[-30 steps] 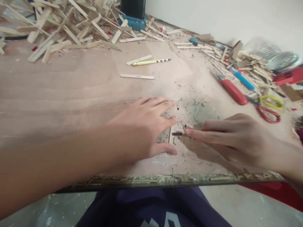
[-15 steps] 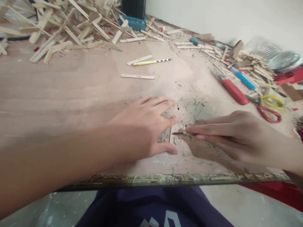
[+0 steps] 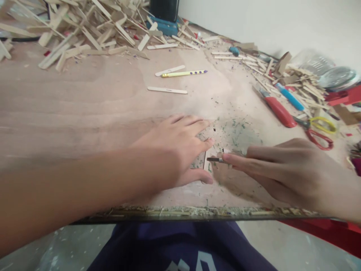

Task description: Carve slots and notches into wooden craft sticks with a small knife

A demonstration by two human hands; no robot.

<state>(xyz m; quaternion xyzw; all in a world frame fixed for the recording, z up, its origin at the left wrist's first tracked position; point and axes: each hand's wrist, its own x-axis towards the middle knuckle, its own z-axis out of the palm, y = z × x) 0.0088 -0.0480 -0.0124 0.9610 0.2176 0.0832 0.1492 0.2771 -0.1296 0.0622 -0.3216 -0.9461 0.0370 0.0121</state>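
Observation:
My left hand [image 3: 183, 150] lies on the table with fingers spread. Its thumb and index finger rest at the two ends of a short visible stretch of a wooden craft stick [image 3: 207, 162], pressing it down. The rest of that stick is under the fingers. My right hand [image 3: 282, 173] is closed around a slim craft knife [image 3: 216, 160]; its handle is mostly hidden by the fingers. The narrow metal blade points left, its tip at the stick between my left thumb and index finger. Small green shavings [image 3: 238, 126] are scattered around both hands.
Beyond my hands lie a yellow pencil [image 3: 184, 73] and a loose craft stick [image 3: 167, 90]. To the right are a red-handled cutter [image 3: 280, 112], a blue-handled tool [image 3: 290, 97] and scissors [image 3: 320, 131]. A large stick pile [image 3: 93, 34] covers the back left.
The view has shifted slightly. The right hand has turned a little and sits lower, with the knife's blade still at the stick. The left hand stays spread on the stick.

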